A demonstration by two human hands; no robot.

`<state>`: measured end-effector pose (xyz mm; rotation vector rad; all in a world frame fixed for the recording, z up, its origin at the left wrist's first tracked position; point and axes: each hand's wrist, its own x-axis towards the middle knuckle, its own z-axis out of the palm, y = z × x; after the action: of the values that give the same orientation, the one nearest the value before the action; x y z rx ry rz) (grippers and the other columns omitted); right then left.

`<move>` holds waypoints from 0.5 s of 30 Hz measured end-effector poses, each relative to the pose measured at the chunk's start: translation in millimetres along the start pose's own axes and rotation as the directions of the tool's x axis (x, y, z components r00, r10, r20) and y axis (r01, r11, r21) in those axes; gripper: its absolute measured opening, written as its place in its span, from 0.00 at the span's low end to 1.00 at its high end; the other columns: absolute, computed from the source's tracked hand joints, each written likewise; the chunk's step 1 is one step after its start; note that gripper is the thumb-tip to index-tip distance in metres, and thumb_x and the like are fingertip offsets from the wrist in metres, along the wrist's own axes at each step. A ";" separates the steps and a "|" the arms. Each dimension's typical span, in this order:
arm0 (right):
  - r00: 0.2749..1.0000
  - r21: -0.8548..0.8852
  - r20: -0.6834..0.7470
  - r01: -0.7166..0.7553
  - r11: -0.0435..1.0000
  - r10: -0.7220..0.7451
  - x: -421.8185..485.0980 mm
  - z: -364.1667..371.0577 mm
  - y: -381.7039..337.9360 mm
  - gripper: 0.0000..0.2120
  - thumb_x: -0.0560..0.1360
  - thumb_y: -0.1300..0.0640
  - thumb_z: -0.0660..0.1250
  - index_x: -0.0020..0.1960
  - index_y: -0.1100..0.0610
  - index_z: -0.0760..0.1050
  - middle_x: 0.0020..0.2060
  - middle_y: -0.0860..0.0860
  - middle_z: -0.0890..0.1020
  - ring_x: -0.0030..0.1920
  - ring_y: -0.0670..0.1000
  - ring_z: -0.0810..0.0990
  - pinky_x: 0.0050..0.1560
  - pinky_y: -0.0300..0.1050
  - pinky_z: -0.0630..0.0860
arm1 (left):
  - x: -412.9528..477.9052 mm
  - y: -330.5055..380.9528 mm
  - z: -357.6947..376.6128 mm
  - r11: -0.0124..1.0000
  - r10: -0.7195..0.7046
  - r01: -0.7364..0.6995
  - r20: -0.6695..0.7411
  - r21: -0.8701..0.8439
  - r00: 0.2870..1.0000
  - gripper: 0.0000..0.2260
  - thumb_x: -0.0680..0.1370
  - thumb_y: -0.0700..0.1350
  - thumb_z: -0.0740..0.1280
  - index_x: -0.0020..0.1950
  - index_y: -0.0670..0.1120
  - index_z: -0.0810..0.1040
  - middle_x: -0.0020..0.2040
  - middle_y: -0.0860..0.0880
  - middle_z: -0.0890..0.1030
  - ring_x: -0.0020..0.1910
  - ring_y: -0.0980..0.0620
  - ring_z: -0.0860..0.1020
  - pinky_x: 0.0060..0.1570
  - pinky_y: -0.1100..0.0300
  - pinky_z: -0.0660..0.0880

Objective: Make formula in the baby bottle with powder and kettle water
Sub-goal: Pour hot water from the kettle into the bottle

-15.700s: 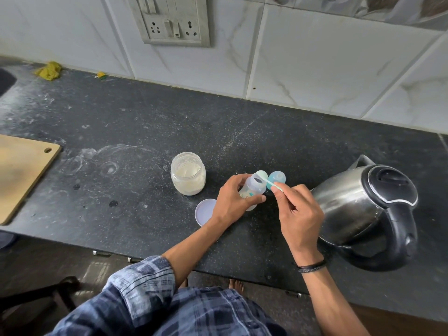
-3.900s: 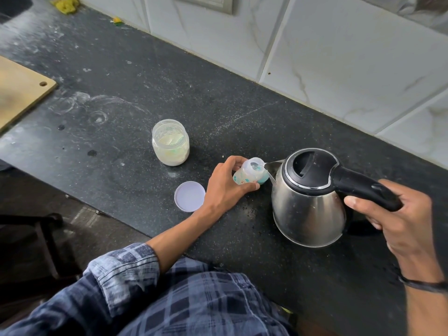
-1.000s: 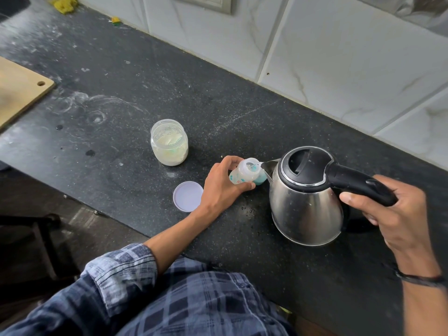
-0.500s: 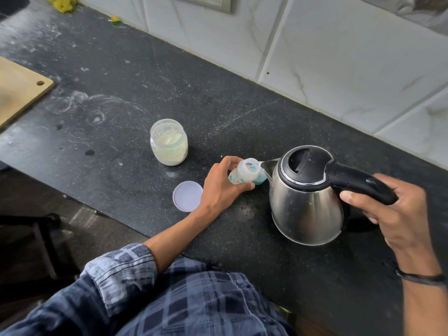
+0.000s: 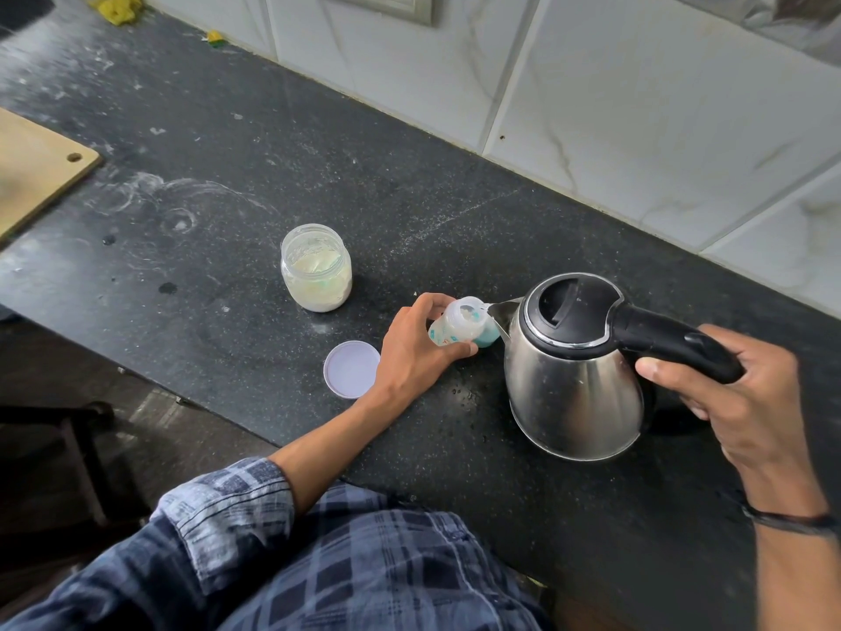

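Now your left hand point(image 5: 409, 357) curls round the baby bottle point(image 5: 455, 323); right hand point(image 5: 746, 403) grips the kettle point(image 5: 573, 380) at three o'clock.

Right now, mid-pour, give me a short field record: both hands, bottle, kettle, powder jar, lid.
left hand: grips the baby bottle, which tilts toward the kettle
right hand: grips the kettle handle
kettle: steel, lid closed, spout at the bottle's open mouth
water stream: cannot tell
powder jar: upright, open, partly filled, apart from the bottle
jar lid: flat on the counter, beside the left hand
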<state>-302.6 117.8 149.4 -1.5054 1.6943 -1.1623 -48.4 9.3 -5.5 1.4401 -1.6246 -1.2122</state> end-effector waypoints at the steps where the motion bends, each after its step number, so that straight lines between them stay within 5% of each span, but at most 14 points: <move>1: 1.000 0.002 0.001 0.001 1.000 -0.001 0.0 0.1 -0.4 0.09 0.67 0.61 0.77 0.35 0.50 0.80 0.25 0.41 0.74 0.25 0.43 0.70 0.28 0.31 0.66 | -0.2 0.0 -0.1 1.000 -0.001 0.001 0.002 0.001 1.000 0.25 0.66 0.53 0.81 0.58 0.59 0.74 0.56 0.60 0.80 0.58 0.56 0.75 0.58 0.51 0.75; 10: 1.000 -0.010 -0.011 -0.017 1.000 0.017 1.0 -1.1 0.8 0.07 0.66 0.58 0.77 0.37 0.56 0.80 0.26 0.44 0.73 0.26 0.45 0.69 0.28 0.34 0.65 | 0.0 -1.3 0.9 1.000 -0.011 0.011 -0.007 0.000 1.000 0.25 0.65 0.54 0.81 0.58 0.60 0.75 0.55 0.60 0.80 0.58 0.56 0.76 0.58 0.50 0.75; 15: 1.000 0.025 0.013 -0.008 1.000 0.008 1.4 1.6 -4.7 0.09 0.66 0.61 0.77 0.37 0.48 0.83 0.26 0.40 0.75 0.26 0.42 0.71 0.28 0.30 0.66 | 0.0 -1.9 0.7 1.000 -0.013 0.013 -0.007 -0.005 1.000 0.26 0.65 0.54 0.80 0.58 0.60 0.75 0.55 0.60 0.80 0.58 0.56 0.76 0.58 0.50 0.75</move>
<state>-299.3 116.1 153.0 -1.4864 1.6698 -1.1624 -48.3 9.5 -7.5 1.4516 -1.6089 -1.2168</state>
